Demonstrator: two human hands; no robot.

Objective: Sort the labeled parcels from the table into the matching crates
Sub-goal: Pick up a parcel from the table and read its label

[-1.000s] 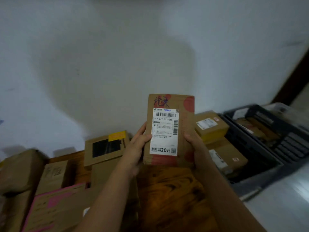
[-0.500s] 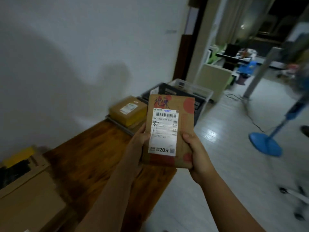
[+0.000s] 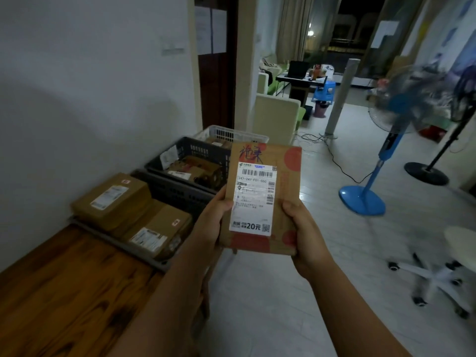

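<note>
both hands, left hand point(image 3: 211, 222) and right hand point(image 3: 302, 228), grip the parcel point(image 3: 261, 202) upright (label up); crates point(image 3: 190, 150) lie ahead-left, nearer the left hand.

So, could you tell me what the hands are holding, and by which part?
A labeled cardboard parcel, upright: left hand grips its lower left edge, right hand its lower right edge.
</note>
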